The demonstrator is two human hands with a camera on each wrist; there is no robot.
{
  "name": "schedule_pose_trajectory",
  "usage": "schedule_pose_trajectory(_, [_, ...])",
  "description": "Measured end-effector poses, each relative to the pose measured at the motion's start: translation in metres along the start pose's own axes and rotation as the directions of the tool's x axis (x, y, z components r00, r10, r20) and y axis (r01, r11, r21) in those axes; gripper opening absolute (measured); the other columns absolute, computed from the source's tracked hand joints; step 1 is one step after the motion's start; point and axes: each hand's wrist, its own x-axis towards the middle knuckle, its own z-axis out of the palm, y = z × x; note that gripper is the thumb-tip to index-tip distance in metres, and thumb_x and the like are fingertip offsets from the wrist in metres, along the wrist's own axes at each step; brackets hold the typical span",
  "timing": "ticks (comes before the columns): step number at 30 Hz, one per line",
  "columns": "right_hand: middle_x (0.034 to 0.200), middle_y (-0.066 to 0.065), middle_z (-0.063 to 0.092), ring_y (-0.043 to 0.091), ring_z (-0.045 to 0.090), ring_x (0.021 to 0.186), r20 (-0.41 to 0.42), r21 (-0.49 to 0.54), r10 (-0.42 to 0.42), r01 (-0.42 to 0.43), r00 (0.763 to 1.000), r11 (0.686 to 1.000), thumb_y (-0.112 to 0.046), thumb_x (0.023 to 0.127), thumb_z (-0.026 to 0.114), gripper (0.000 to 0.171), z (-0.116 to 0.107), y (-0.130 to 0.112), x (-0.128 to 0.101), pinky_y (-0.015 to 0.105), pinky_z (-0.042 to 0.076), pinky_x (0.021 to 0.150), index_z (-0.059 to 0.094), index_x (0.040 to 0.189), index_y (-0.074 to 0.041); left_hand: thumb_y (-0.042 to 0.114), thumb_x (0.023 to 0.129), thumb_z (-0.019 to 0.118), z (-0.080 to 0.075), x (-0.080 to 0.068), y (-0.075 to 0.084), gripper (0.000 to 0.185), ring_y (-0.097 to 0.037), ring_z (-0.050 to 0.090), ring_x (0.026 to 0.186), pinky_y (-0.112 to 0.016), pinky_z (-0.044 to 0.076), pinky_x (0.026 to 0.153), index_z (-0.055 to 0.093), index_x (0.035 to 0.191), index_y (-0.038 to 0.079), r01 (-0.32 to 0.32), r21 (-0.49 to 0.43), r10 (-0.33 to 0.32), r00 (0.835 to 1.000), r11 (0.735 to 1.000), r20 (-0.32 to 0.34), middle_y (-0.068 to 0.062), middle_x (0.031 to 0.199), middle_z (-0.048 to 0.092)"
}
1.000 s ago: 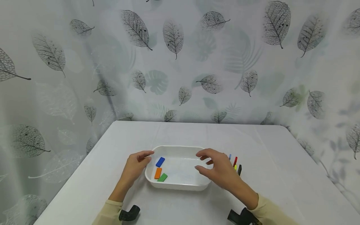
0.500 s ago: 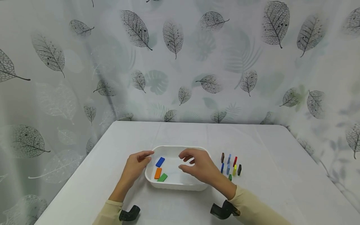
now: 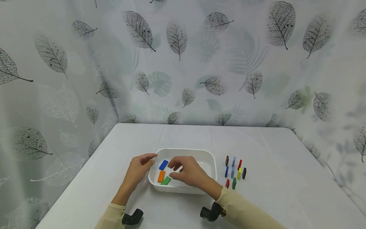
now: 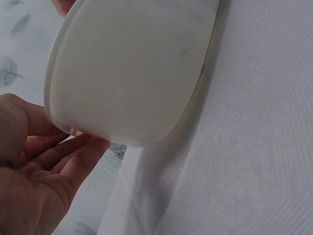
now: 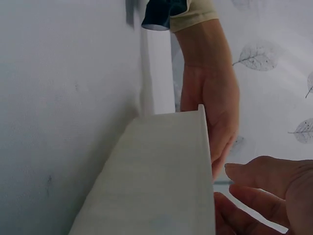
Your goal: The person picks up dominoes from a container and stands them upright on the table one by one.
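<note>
A white rectangular tray (image 3: 183,190) stands on the table. Three flat domino-like blocks lie at its left end: blue (image 3: 163,165), orange (image 3: 161,176) and green (image 3: 166,180). My left hand (image 3: 138,171) grips the tray's left rim; in the left wrist view, its fingers (image 4: 80,159) touch the tray's outer end wall. Over the tray, close to the right of these blocks, hovers my right hand (image 3: 188,171). Its thumb and fingers are bent and apart, with nothing seen between them. In the right wrist view, the fingertips sit beyond the tray wall (image 5: 156,176).
Right of the tray, several domino-like blocks stand on edge, among them a yellow one (image 3: 239,173), a black one (image 3: 244,173), a red one (image 3: 239,164) and a green one (image 3: 234,183). A leaf-patterned curtain (image 3: 177,70) hangs behind the white table (image 3: 268,203).
My right hand has moved left from the tray's right rim to near the blocks inside. The standing blocks at the right have come into view. My left hand stays at the rim.
</note>
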Motion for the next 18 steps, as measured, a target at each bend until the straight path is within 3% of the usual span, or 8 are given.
schedule_pose_trajectory(7, [0.095,0.002,0.076,0.010,0.064,0.086,0.075,-0.028,0.017,-0.015,0.997,0.999,-0.005,0.088,0.082,0.016,0.015,0.005,0.010,0.021,0.054,0.076,0.080,0.104,-0.006,0.008,0.102,0.064,0.000,0.002,0.001,0.027,-0.031,0.060,0.126,-0.047,0.048,0.106,0.074,0.127,0.005,-0.011,0.006,0.011,1.000,1.000,0.003,-0.011,0.133,0.068])
schedule_pose_trajectory(13, [0.094,0.000,0.076,0.004,0.063,0.083,0.132,-0.028,-0.006,0.009,0.991,1.000,0.000,0.088,0.081,0.017,0.023,0.008,0.015,0.021,0.054,0.076,0.080,0.104,-0.005,0.008,0.101,0.065,0.000,0.003,-0.001,0.027,-0.030,0.060,0.126,-0.048,0.048,0.106,0.074,0.127,0.005,-0.021,0.002,0.021,1.000,1.000,0.002,-0.010,0.132,0.068])
schedule_pose_trajectory(18, [0.090,-0.005,0.075,0.002,0.063,0.082,0.203,0.019,0.035,-0.040,0.979,0.999,0.000,0.089,0.081,0.014,0.030,0.012,0.023,0.021,0.053,0.078,0.082,0.101,-0.008,0.007,0.101,0.065,-0.001,0.002,-0.001,0.027,-0.030,0.059,0.128,-0.049,0.047,0.107,0.074,0.127,0.005,-0.026,0.006,0.026,1.000,1.000,0.000,-0.010,0.133,0.068])
